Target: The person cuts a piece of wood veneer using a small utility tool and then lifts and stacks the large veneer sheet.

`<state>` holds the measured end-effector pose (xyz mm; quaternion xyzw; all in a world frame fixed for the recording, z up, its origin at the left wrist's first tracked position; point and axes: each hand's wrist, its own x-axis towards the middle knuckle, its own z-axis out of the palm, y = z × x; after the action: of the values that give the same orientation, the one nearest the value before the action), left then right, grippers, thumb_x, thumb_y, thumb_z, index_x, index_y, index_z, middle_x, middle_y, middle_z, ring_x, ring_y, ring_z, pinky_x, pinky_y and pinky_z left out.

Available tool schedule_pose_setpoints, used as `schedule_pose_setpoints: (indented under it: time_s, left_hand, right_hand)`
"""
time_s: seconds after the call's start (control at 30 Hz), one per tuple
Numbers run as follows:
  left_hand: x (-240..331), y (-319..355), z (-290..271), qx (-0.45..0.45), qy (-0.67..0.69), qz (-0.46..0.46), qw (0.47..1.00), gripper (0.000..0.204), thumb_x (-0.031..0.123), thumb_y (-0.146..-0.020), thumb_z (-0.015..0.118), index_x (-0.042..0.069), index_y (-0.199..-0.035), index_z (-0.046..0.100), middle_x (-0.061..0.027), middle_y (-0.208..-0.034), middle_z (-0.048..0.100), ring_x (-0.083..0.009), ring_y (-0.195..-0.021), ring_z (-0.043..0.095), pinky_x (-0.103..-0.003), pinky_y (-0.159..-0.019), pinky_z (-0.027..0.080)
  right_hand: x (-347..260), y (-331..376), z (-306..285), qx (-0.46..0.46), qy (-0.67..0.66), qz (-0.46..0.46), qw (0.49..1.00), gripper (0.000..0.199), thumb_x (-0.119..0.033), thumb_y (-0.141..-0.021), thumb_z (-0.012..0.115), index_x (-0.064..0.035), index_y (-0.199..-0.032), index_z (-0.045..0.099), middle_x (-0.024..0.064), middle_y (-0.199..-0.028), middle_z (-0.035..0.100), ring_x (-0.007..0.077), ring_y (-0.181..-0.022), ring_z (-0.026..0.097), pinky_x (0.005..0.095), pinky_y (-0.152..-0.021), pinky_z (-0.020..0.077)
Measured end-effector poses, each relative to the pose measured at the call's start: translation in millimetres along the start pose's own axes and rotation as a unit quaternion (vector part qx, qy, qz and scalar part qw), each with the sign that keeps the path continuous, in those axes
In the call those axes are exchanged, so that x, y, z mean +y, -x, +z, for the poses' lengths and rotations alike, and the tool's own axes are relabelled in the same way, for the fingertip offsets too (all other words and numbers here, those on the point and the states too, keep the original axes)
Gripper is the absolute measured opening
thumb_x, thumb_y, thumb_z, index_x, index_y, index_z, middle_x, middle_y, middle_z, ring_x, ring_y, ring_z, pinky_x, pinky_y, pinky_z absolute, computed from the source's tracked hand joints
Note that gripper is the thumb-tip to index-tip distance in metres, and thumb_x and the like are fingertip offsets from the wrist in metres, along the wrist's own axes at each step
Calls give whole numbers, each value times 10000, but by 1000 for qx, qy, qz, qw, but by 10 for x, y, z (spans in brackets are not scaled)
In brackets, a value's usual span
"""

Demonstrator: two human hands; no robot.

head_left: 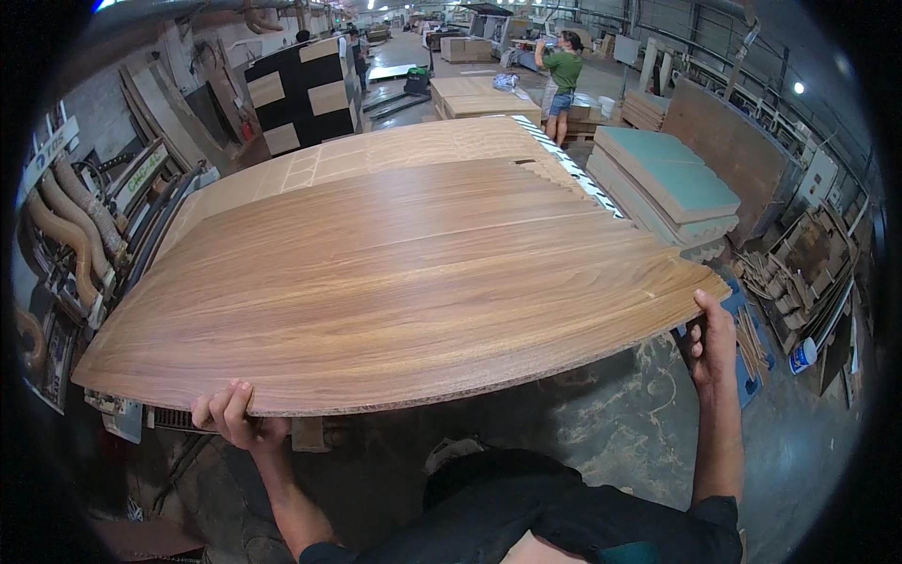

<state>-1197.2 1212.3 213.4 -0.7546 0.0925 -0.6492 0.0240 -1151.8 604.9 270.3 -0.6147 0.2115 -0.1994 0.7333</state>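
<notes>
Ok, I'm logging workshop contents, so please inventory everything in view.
Large wood-grain panel: one, brown, centre
Flat grid-marked surface: one, tan, beyond the panel
Striped strip: one, black and white, surface's right edge
Ribbed flexible hoses: several, tan, far left
Checkered rectangular stack: one, black and tan, back left
Rectangular board stack: one, green-topped, right
Scrap board heap: one, brown, far right
Small round tub: one, white and blue, right floor
Co-worker in shorts: one, green top, background right
Farther items: too small to count
Left hand: one, bare, panel's near-left edge
Right hand: one, bare, panel's right end
</notes>
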Motion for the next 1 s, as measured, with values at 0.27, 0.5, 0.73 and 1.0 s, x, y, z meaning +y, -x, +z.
schedule_pose_setpoints:
  time_s: [0.27, 0.5, 0.73, 1.0]
  left_hand:
    - [641, -328, -329, 32, 19, 36, 999, 209, 326, -1006, 658, 132, -1080, 636, -12, -978, 647, -213, -933, 530, -419, -963, 328]
    - [1301, -799, -856, 53, 51, 46, 996, 264, 339, -961, 743, 112, -1070, 664, -11, -999, 671, -215, -932, 523, -411, -966, 324]
    - [1608, -1464, -1133, 105, 33, 60, 992, 263, 300, -919, 756, 78, -1035, 677, -32, -944, 662, -258, -908, 538, -439, -984, 339]
    - [918, -2635, -612, 111, 61, 91, 988, 392, 271, -934, 836, 8, -1171, 669, -128, -1095, 667, -306, -1098, 553, -429, -983, 443]
  right_hand:
    - [-348, -74, -873, 30, 5, -31, 999, 308, -319, -996, 715, -159, -790, 551, -61, -535, 467, 41, -358, 365, 196, -328, 294]
    - [-896, 253, -1676, 31, 1, -62, 998, 347, -352, -963, 729, -163, -750, 531, -64, -567, 476, 34, -392, 373, 205, -357, 277]
    - [-1752, 409, -2221, 26, 48, -93, 994, 369, -451, -934, 726, -135, -788, 602, -85, -577, 469, 22, -401, 354, 209, -379, 259]
    - [-2584, -527, -1986, -144, 22, -231, 962, 460, -504, -1002, 599, -104, -776, 615, 15, -583, 581, 143, -462, 527, 277, -429, 440]
